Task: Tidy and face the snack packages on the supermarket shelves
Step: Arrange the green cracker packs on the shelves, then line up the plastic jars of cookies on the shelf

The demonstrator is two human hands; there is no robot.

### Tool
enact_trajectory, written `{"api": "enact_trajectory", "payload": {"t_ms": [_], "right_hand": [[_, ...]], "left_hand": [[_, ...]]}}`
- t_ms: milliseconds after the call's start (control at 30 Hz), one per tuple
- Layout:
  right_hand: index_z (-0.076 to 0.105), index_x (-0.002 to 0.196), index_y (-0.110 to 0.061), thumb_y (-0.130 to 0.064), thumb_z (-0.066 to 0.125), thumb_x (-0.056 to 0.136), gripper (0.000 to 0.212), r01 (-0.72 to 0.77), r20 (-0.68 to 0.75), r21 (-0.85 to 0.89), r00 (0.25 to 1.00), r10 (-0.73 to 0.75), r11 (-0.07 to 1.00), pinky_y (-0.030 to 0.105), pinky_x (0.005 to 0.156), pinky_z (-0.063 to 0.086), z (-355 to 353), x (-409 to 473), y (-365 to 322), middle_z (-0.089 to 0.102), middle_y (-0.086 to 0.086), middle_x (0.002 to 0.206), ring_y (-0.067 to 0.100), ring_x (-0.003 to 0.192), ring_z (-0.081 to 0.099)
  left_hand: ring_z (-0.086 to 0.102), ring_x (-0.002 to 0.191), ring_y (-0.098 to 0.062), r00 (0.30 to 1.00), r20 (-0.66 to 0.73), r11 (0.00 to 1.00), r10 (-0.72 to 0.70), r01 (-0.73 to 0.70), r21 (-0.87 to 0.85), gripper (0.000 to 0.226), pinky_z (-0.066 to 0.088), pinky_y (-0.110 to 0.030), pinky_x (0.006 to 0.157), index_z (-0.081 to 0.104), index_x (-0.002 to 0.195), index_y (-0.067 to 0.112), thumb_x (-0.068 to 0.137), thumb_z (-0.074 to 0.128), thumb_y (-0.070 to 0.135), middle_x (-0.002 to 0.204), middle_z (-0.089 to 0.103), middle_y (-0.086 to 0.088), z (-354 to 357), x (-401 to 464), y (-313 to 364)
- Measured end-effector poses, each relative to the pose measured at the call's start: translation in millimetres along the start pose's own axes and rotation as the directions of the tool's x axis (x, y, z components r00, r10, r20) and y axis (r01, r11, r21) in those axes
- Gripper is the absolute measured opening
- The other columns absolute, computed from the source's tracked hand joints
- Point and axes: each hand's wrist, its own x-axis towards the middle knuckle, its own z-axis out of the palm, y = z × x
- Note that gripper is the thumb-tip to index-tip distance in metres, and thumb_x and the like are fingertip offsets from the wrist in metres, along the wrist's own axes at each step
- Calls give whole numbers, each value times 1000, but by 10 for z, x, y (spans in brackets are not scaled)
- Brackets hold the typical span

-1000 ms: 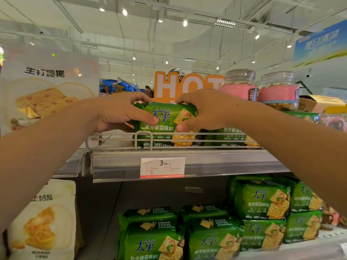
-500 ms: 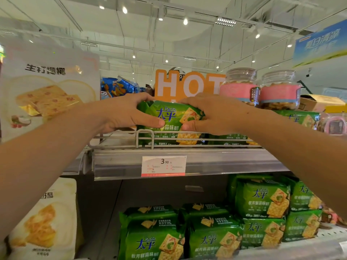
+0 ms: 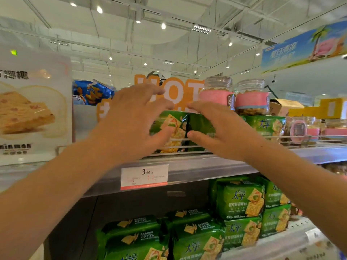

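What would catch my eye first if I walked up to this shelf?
Two bare hands, left and right, reach over a green cracker pack at the top shelf's front rail. Behind them stands an orange HOT sign beside two pink-banded jars. Below, more green packs fill the lower shelf.

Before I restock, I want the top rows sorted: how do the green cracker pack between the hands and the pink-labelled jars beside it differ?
The green cracker pack is a soft foil wrapper standing behind the wire rail; the pink-labelled jars are rigid and clear, set higher, on top of other green packs. The pack sits between the left hand and right hand; the jars stand untouched. Both hold baked snacks.
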Motion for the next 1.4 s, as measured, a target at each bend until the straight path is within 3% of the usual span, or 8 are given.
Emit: {"api": "enact_trajectory", "payload": {"t_ms": [233,400,600,833,967,1133,1300,1400], "right_hand": [[45,143,-15,-37,56,94,55,-31,-94,-101,995,22,994,33,113,25,-30,-726,582,33,2,155,20,143,30],[52,136,-14,-34,50,97,45,-123,-110,-71,987,115,990,43,109,35,-87,-1128,1256,50,5,135,25,127,43],[58,132,-10,-37,50,95,46,6,-96,-64,995,-12,998,44,95,44,-7,-1261,1593,58,8,116,30,107,52],[71,97,-18,-40,47,95,33,43,-35,53,999,-41,998,35,70,53,-242,-937,1721,63,-2,89,18,82,59],[64,91,-19,-35,51,92,20,65,-160,134,986,-43,989,30,64,48,-451,-705,1829,57,-6,83,11,74,53],[62,112,-19,-28,61,89,25,-27,-362,224,926,109,974,29,83,43,-677,-249,2035,50,-3,111,13,94,48],[48,139,-26,-46,59,89,55,-176,-151,353,959,241,919,28,99,33,-557,67,2061,42,3,142,20,127,44],[52,132,-30,-53,60,87,51,-232,-58,469,955,292,852,19,75,46,-465,129,2065,54,1,131,13,104,56]], "left_hand": [[49,129,-28,979,154,972,131,-157,173,48,35,-49,108,62,128,20,85,62,40,134,57,-5,614,83,760],[57,101,-34,1000,21,960,-1,-5,279,48,45,-47,82,68,114,11,80,53,40,108,61,-8,996,250,1161],[55,84,-34,981,-106,932,-160,186,310,48,48,-45,69,72,103,3,85,48,41,91,58,-12,1196,315,1440],[58,70,-22,975,27,913,-220,196,359,43,49,-37,63,74,89,12,87,43,42,77,62,-2,936,532,1548],[55,73,-12,973,-18,957,-232,231,173,28,41,-25,62,68,96,18,90,51,40,81,60,5,775,1032,1486],[41,128,-34,850,12,846,-527,523,103,59,36,-44,106,47,138,30,85,63,52,140,40,-14,745,1810,1127],[61,90,-14,752,186,721,-633,660,-211,45,49,-31,76,58,110,32,78,66,63,106,65,2,959,1864,963],[64,90,-16,749,143,679,-647,651,-339,44,52,-37,84,57,100,35,71,70,64,98,65,7,1037,1849,931]]}}
